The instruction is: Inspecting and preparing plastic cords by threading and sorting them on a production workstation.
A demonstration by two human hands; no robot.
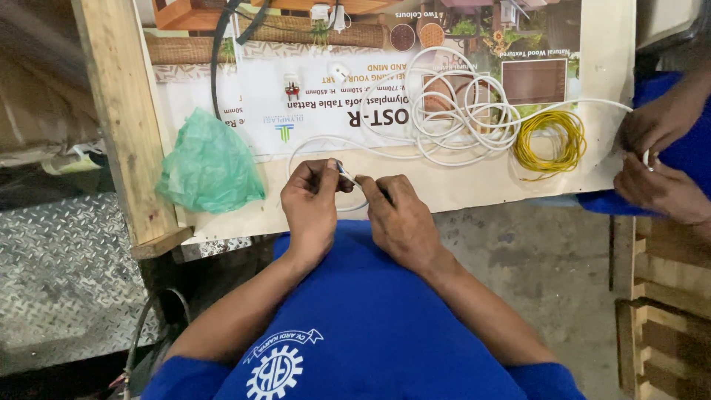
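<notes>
Printed cardboard (474, 185) lies flat as a work surface, with a rough wooden plank (122, 118) along its left edge and ribbed metal flooring (59, 274) beyond that. Bare concrete floor (548, 259) shows below the board on the right.

Seen from the head camera, the person's left hand (311, 204) and right hand (396, 218) meet just over the near edge of the cardboard, above a blue shirt (370, 326). Both hands pinch the end of a thin white cable (348, 176): the left thumb and forefinger are closed on it, and the right fingertips are closed on it just beside them. From there the cable runs up onto the board to a loose white coil (459, 111) lying in the middle of the cardboard. Touching that coil on its right lies a smaller coil of yellow wire (552, 141).

A crumpled green plastic bag (207, 167) sits on the left part of the board, beside the plank and well apart from the hands. A small white plug (292, 87) lies further up, with black cables (222, 52) hanging past it.

At the right edge, another person's two hands (659, 155) hold a strand of the white cable that stretches across from the coil.
</notes>
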